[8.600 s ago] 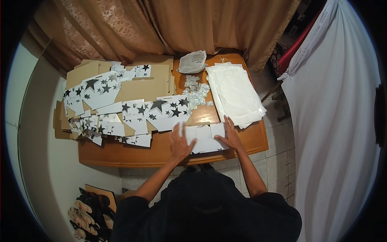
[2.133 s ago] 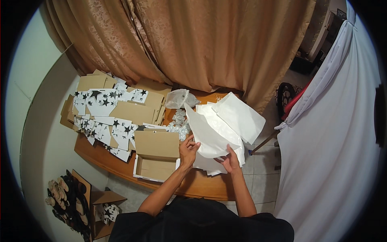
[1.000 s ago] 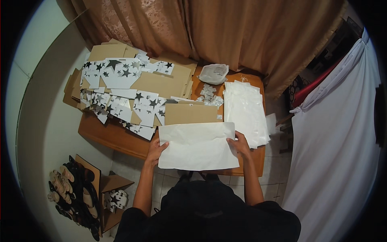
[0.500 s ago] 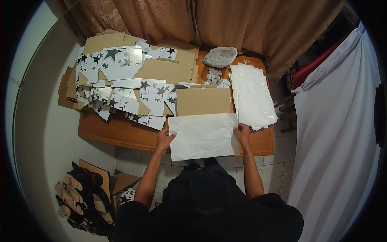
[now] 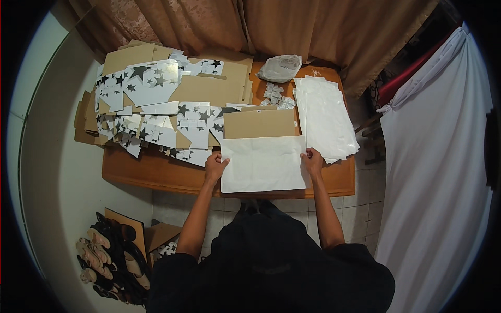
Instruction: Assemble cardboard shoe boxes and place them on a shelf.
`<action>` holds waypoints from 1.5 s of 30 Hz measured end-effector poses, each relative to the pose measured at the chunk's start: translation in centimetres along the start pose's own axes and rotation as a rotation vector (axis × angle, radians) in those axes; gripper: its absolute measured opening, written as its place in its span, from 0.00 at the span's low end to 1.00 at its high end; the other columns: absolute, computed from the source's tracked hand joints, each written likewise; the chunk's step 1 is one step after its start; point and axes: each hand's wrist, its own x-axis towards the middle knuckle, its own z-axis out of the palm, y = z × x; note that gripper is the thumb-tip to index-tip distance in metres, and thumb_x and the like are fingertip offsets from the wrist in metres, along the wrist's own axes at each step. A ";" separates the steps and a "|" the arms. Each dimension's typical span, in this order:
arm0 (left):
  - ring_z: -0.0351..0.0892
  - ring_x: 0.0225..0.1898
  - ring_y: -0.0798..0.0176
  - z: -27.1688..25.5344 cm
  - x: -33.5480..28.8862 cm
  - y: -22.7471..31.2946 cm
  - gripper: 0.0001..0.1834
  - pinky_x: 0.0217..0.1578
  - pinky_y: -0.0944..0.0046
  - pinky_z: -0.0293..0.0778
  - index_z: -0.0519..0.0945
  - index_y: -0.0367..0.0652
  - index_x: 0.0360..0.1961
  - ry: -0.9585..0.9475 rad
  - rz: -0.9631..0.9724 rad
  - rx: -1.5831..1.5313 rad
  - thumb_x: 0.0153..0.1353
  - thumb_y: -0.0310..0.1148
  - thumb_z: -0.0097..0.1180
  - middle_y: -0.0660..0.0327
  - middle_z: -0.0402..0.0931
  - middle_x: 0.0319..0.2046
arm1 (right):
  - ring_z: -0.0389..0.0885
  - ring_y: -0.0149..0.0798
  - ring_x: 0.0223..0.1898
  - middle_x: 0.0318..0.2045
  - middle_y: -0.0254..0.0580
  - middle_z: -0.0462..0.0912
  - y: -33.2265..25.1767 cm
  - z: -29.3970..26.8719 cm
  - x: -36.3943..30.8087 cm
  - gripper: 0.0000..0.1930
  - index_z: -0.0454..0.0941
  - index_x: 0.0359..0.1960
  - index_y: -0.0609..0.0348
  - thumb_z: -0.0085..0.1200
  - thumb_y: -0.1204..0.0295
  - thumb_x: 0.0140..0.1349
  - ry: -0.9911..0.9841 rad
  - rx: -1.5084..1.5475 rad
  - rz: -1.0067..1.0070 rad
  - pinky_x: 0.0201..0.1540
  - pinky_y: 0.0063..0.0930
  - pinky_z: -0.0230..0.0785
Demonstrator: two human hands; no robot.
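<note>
A white paper sheet [image 5: 263, 166] is stretched between my two hands, over the front edge of the wooden table. My left hand [image 5: 215, 166] pinches its left edge, and my right hand [image 5: 312, 160] grips the right edge. Just beyond the sheet lies a brown cardboard piece [image 5: 259, 123], whose near part the sheet covers. To the right of my right hand is a stack of white sheets [image 5: 324, 117], slightly fanned out.
Flattened star-printed white and brown cardboard pieces [image 5: 151, 86] heap over the table's left side. A clear plastic bag [image 5: 281, 68] and small white packets [image 5: 274, 94] lie at the back. Footwear [image 5: 112, 255] stands at lower left; a white cloth [image 5: 428, 156] hangs at right.
Both hands have moved the white sheet away from my body, so it now overlaps the near part of the brown cardboard piece. My grip on its edges stays.
</note>
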 end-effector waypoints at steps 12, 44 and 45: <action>0.72 0.55 0.44 1.0 -5.7 6.5 0.17 0.54 0.49 0.71 0.77 0.37 0.51 0.053 0.457 0.365 0.61 0.30 0.63 0.48 0.74 0.50 | 0.74 0.55 0.53 0.52 0.54 0.75 -6.2 -2.1 -4.5 0.17 0.78 0.52 0.60 0.61 0.69 0.64 -0.009 -0.272 -0.432 0.50 0.43 0.73; 0.65 0.62 0.31 9.7 -0.5 0.2 0.51 0.60 0.42 0.72 0.64 0.39 0.67 -0.424 0.243 0.835 0.42 0.35 0.79 0.36 0.61 0.60 | 0.68 0.69 0.62 0.63 0.64 0.64 0.4 10.1 -1.6 0.31 0.59 0.73 0.47 0.45 0.74 0.67 -0.649 -0.816 -0.479 0.60 0.54 0.72; 0.63 0.62 0.30 10.0 -0.5 0.2 0.51 0.60 0.41 0.72 0.63 0.39 0.67 -0.425 0.228 0.817 0.42 0.35 0.78 0.36 0.60 0.61 | 0.67 0.68 0.62 0.63 0.63 0.64 0.4 9.9 -1.4 0.32 0.58 0.74 0.46 0.45 0.73 0.67 -0.674 -0.810 -0.448 0.60 0.54 0.72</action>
